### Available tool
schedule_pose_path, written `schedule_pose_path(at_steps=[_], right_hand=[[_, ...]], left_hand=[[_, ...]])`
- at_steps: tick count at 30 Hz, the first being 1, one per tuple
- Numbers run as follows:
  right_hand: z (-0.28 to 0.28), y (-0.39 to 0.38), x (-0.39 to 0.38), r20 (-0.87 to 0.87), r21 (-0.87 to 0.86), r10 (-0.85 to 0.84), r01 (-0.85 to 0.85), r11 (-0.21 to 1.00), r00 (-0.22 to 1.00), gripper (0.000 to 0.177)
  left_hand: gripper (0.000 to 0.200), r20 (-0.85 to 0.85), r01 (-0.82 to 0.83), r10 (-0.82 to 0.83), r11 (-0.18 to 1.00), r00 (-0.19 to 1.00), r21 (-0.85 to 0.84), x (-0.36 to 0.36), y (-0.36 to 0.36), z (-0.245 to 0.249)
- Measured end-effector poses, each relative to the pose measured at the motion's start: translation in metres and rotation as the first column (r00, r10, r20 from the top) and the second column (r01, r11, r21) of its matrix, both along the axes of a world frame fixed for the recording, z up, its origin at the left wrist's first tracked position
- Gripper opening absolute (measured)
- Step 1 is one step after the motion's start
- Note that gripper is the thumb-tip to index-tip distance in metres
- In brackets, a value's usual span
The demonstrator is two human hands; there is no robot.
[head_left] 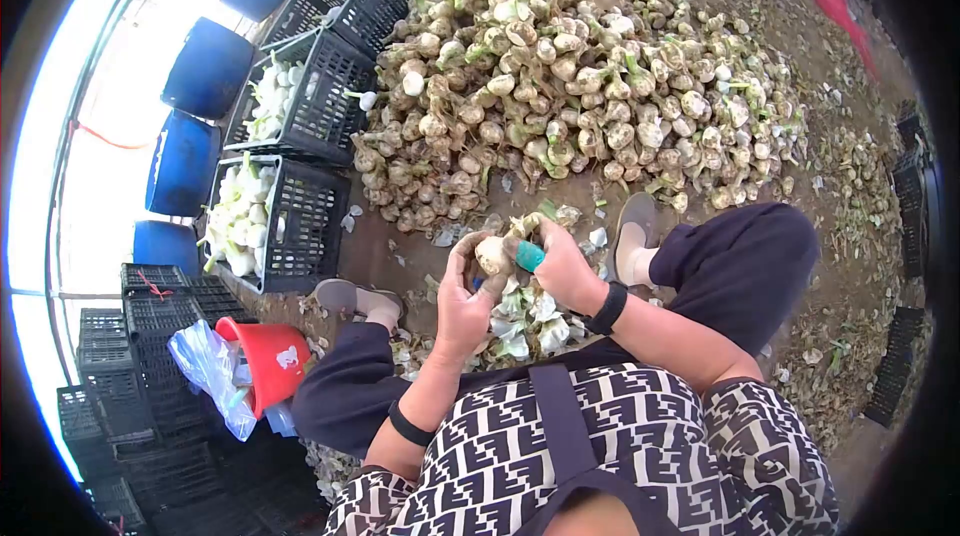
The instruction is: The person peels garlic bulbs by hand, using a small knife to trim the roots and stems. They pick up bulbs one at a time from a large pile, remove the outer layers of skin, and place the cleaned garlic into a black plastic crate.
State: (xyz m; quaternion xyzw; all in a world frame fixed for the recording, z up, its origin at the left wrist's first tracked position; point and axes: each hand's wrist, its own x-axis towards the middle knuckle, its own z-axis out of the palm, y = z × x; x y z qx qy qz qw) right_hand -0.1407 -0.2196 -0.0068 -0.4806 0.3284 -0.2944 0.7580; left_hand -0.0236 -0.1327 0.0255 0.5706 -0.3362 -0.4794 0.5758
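A pale garlic bulb (pixel 492 255) with dirt-stained skin sits between my two hands in front of my body. My left hand (pixel 466 298) is closed around its left side, fingers curled over it. My right hand (pixel 568 271) presses in from the other side, a green wrapping (pixel 529 256) on its thumb; its fingers are bent around the bulb's dry outer leaves. Part of the bulb is hidden by the fingers. Below the hands lies a heap of stripped garlic skins (pixel 530 321) on the ground between my legs.
A large pile of unpeeled garlic (pixel 560 76) spreads ahead. Black crates (pixel 305 221) at the left hold cleaned white garlic (pixel 240 216). A red bucket (pixel 270 366) with a plastic bag (pixel 215 376) stands by my left knee, near stacked crates (pixel 165 356) and blue barrels (pixel 205 66).
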Motion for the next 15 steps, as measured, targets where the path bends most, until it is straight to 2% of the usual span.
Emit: schedule_pose_path(at_steps=[1, 3, 4, 5, 6, 11, 12, 13, 15], right_hand=[[0.002, -0.001, -0.002, -0.027, -0.124, 0.029, -0.032, 0.992, 0.999, 0.019], [0.000, 0.000, -0.003, -0.025, -0.159, 0.041, -0.045, 0.986, 0.999, 0.019], [0.003, 0.000, -0.003, 0.042, -0.199, 0.013, -0.004, 0.980, 0.999, 0.019], [0.005, 0.000, -0.002, 0.109, -0.234, -0.014, 0.039, 0.971, 0.994, 0.020], [-0.013, -0.001, -0.003, 0.048, -0.329, 0.048, -0.030, 0.944, 0.998, 0.026], [0.009, 0.000, -0.007, 0.011, -0.396, 0.056, -0.047, 0.917, 0.998, 0.031], [0.012, -0.001, -0.008, -0.110, -0.609, -0.024, -0.049, 0.792, 0.994, 0.033], [0.013, -0.001, -0.008, -0.205, -0.783, -0.130, -0.083, 0.617, 0.970, 0.034], [0.012, 0.000, -0.006, -0.196, -0.755, -0.105, -0.082, 0.651, 0.975, 0.034]], left_hand=[[0.053, 0.004, -0.004, 0.004, 1.000, 1.000, -0.004, -0.001, 0.000, 0.002], [0.042, 0.001, -0.014, 0.014, 0.999, 1.000, -0.028, -0.002, 0.002, 0.004], [0.042, 0.002, -0.018, 0.018, 1.000, 1.000, -0.025, 0.002, 0.005, 0.002], [0.038, -0.275, -0.064, 0.069, 0.998, 0.959, 0.026, 0.009, 0.008, -0.002], [0.036, -0.527, -0.097, 0.128, 0.991, 0.840, 0.088, 0.014, 0.012, -0.004], [0.037, -0.595, -0.046, 0.113, 0.991, 0.796, 0.127, 0.021, 0.011, 0.005], [0.037, -0.634, -0.009, 0.160, 0.972, 0.757, 0.234, 0.019, 0.007, 0.013], [0.038, -0.666, 0.033, 0.212, 0.942, 0.715, 0.335, 0.019, 0.006, 0.016], [0.037, -0.682, 0.005, 0.239, 0.942, 0.691, 0.335, 0.019, 0.010, 0.006]])
